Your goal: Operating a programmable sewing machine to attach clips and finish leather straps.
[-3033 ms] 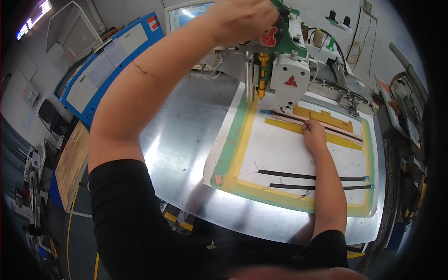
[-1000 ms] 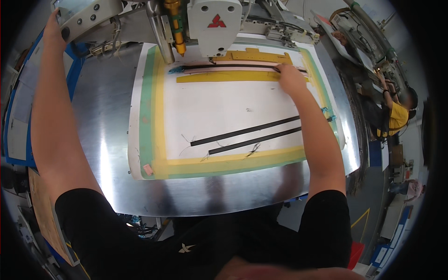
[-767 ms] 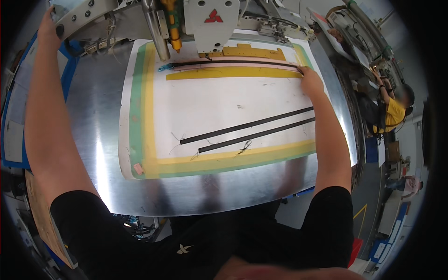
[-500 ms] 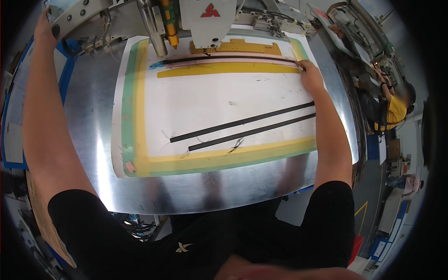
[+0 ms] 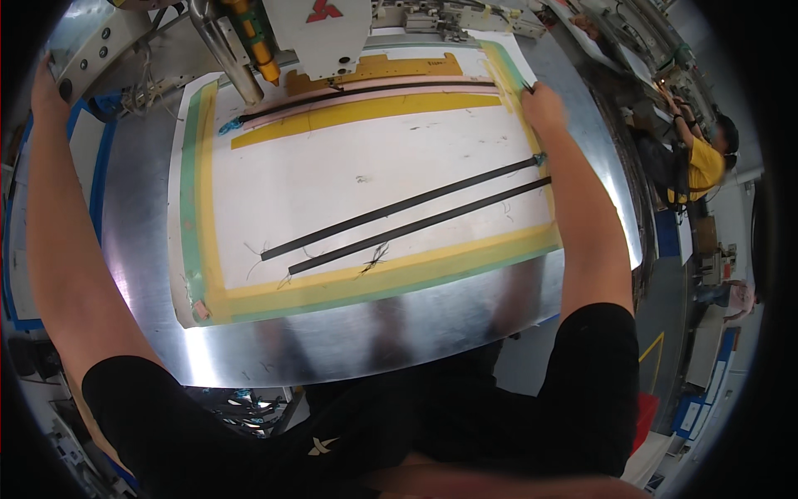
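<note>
My right hand (image 5: 544,112) is closed at the right edge of the white taped sheet (image 5: 349,179). A small dark tip shows at its fingers, too small to name. To its left, a long black strip (image 5: 374,93) lies on a pink band between two yellow template pieces (image 5: 332,121). Blue material (image 5: 230,125) sits at the strip's left end. My left hand (image 5: 48,91) is raised beside the grey machine arm (image 5: 100,41) at the far left, its fingers mostly hidden. Nearer to me, two more black strips (image 5: 399,206) lie slanted on the sheet, with loose threads around their ends.
The sewing machine head (image 5: 324,33) hangs over the far side of the sheet, beside a metal tube (image 5: 229,58) and a yellow pointed nozzle (image 5: 264,62). A shiny metal table (image 5: 332,349) bears the sheet. A person in a yellow shirt (image 5: 706,165) works at the far right.
My right hand has come away from the black strip's right end, moving slightly right. My left hand stays by the machine arm. The whole view has shifted and turned a little.
</note>
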Motion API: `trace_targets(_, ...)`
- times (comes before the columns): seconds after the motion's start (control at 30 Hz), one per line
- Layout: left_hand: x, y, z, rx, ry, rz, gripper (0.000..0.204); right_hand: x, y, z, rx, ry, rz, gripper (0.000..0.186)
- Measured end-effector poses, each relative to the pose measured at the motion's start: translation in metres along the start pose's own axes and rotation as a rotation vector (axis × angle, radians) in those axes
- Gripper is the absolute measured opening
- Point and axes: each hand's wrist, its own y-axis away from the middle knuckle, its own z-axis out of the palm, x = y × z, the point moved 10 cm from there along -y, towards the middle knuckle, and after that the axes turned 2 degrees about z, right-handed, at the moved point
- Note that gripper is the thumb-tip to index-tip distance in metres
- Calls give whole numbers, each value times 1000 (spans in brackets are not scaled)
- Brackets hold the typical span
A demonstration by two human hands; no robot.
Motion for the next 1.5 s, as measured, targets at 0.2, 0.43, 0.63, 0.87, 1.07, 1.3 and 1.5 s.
trace_targets(0.2,18,45,17,21,-49,57,60,36,-15,2,-5,136,8,41)
trace_targets(0.43,19,58,32,-57,-66,89,59,46,-18,15,-17,128,-1,42)
trace_targets(0.63,15,42,36,-58,-40,62,60,48,-30,23,-19,164,-34,44)
trace_targets(0.87,19,53,49,-86,-20,87,59,58,-38,19,-17,126,-133,49)
trace_targets(1.07,23,72,64,-109,-23,92,58,90,-53,17,37,30,-64,52)
trace_targets(1.3,28,85,73,-83,17,128,57,105,-89,27,-38,91,-327,48)
trace_targets(1.5,27,86,83,-95,9,117,55,119,-74,15,-47,153,-246,45)
